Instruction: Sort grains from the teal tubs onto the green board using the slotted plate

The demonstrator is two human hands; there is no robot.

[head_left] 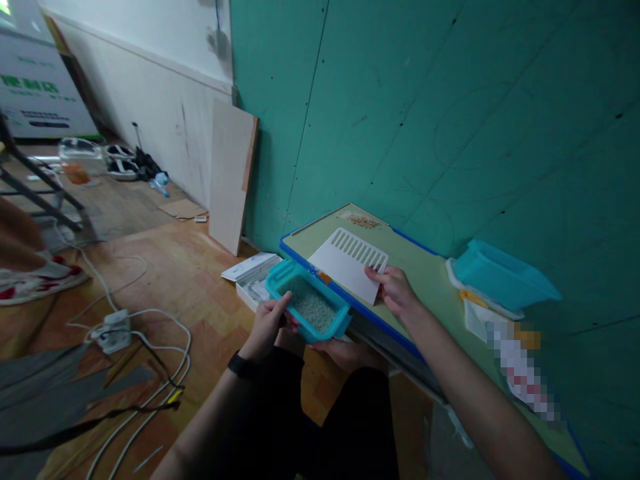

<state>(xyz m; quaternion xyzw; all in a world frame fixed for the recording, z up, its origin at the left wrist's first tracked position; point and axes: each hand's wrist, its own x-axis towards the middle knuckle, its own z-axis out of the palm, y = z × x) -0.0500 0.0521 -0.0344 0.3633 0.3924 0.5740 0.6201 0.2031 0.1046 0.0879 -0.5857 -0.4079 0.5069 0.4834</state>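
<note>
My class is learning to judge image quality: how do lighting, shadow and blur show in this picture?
Head view, lighting: dim overall, the green wall darkening toward the right edge; head view, shadow: a soft one beside the leaning board; head view, blur: the distant sign is soft, its small print unreadable, while the white slotted plate is fairly clear.

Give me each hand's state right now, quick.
Left hand: closed on the near rim of the turquoise tub of grey granules.
Right hand: closed on the white slotted panel.
</note>
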